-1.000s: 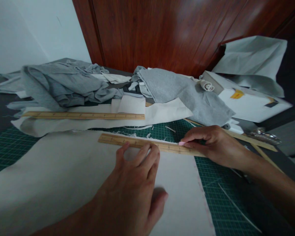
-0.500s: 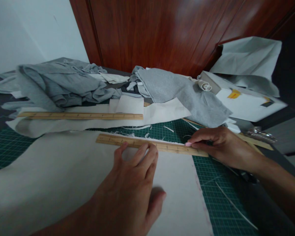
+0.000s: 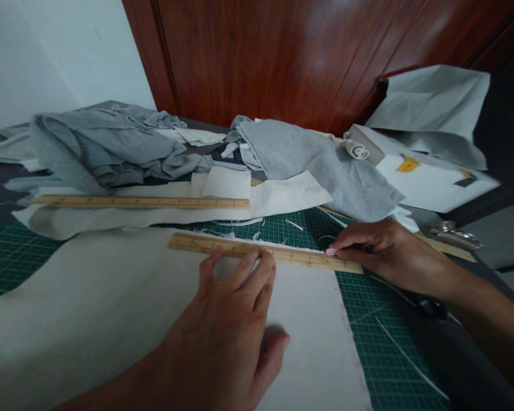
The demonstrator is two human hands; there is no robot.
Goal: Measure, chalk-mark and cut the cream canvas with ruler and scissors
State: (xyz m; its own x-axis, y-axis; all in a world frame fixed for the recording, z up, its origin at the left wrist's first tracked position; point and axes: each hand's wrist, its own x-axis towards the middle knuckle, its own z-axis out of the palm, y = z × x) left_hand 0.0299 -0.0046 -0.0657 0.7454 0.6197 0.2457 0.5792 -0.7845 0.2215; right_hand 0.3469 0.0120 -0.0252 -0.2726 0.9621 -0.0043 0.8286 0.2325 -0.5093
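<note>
A wooden ruler (image 3: pixel 291 255) lies along the frayed top edge of a large piece of white fabric (image 3: pixel 111 297). My left hand (image 3: pixel 235 308) rests on the fabric with fingers apart, its fingertips pressing down on the ruler. At the ruler's right end, my right hand (image 3: pixel 381 251) pinches a small pink piece of tailor's chalk (image 3: pixel 330 251) against the ruler's upper edge, near the fabric's corner. Faint pinkish marks run down the fabric's right edge. Under the fabric is a green cutting mat (image 3: pixel 385 342).
A second wooden ruler (image 3: pixel 141 202) lies on a white fabric strip (image 3: pixel 282 197) farther back. Behind are heaps of grey cloth (image 3: pixel 98 148) and a grey piece (image 3: pixel 300 148). A white box (image 3: pixel 432 177) stands back right. Loose threads (image 3: pixel 411 359) lie on the mat.
My right hand and the chalk have shifted very slightly to the right along the ruler's edge. My left hand and the ruler stay in place.
</note>
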